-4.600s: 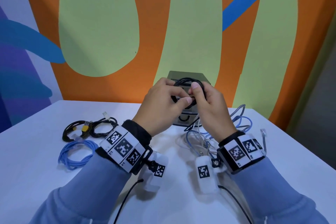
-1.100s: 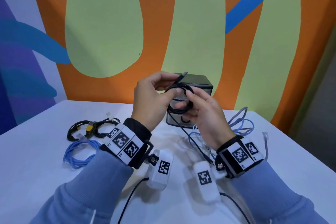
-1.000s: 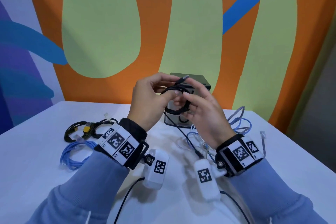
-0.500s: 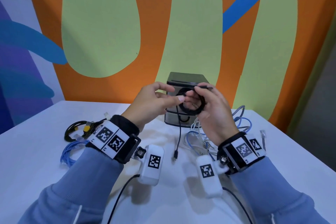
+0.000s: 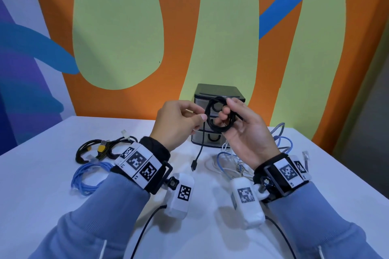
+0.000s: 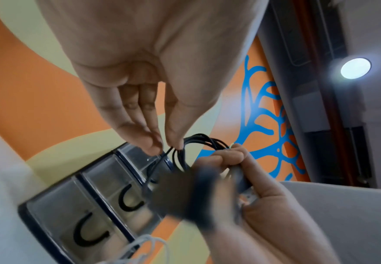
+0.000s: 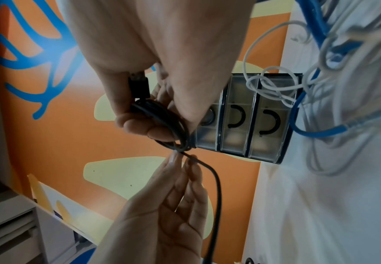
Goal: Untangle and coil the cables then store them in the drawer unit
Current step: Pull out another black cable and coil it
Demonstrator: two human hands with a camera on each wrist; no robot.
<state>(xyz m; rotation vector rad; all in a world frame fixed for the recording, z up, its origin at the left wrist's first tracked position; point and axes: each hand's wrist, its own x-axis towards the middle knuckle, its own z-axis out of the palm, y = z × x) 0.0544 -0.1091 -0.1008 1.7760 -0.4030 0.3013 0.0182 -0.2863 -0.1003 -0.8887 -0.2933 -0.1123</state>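
My right hand [image 5: 226, 109] grips a small coil of black cable [image 5: 219, 118] in the air, in front of the dark drawer unit [image 5: 219, 90]. One plug [image 7: 138, 85] of that cable lies under the right fingers. My left hand [image 5: 202, 114] pinches the strand where it leaves the coil [image 6: 180, 148]. The free tail hangs down to a plug [image 5: 194, 167] just above the white table [image 5: 52, 195]. All three drawers [image 7: 241, 116] are closed.
A coiled black cable with a yellow plug [image 5: 99, 149] and a coiled blue cable [image 5: 90, 176] lie at the left. A tangle of blue, white and grey cables [image 5: 231, 160] lies right of centre, in front of the drawer unit. A painted wall stands right behind.
The coil has gone from between both hands into my right hand alone. My left hand let go of the plug end and now pinches the strand by the coil; the tail hangs free.
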